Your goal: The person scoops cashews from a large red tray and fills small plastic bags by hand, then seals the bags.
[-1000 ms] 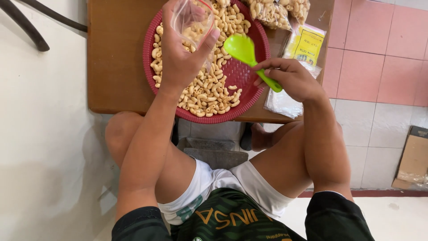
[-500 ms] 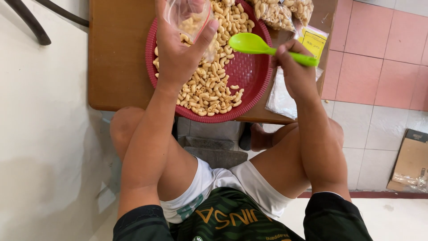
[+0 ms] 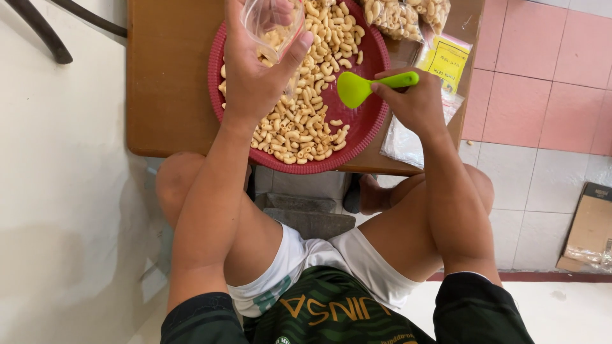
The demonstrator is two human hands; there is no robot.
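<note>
A seated person works over a round red tray [image 3: 366, 130] of pale curved snack pieces [image 3: 299, 124] on a brown wooden desk [image 3: 169, 76]. The left hand [image 3: 255, 76], at 11 o'clock in the view, is closed around a small clear plastic bag [image 3: 271, 22] partly filled with the pieces and held above the tray. The right hand [image 3: 414, 102], at 1 o'clock, grips the handle of a bright green scoop [image 3: 357, 88], its bowl hovering over the bare right part of the tray. Filled clear bags [image 3: 398, 16] lie at 12 o'clock past the tray's rim, with yellow paper labels [image 3: 446, 60] and empty clear bags [image 3: 405, 137] just beside the right hand. A cardboard box [image 3: 590, 229] sits on the tiled floor at 3 o'clock.
</note>
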